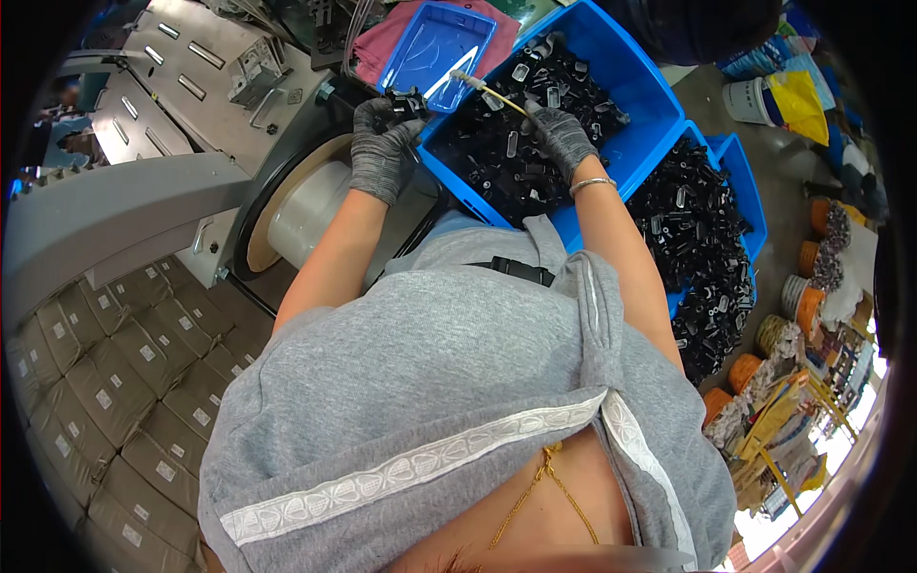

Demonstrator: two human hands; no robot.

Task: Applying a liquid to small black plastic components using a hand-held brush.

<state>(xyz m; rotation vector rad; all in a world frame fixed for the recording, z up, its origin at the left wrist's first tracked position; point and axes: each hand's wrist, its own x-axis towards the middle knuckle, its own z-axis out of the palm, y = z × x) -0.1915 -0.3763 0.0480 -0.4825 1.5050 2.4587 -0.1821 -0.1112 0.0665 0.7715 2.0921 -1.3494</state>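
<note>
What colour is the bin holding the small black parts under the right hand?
Bright blue bin, clearest in the head view.

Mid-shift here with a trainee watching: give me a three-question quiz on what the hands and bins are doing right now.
1. True or false: both hands wear grey gloves.
2. What does the right hand hold? A) a thin brush-like stick B) a screwdriver C) a roll of tape
3. Fill in: the left hand holds a small ___ part at the rim of the big blue bin.

Key
1. True.
2. A: the thin stick slants up-left over the black parts in the bin.
3. Black.
</note>
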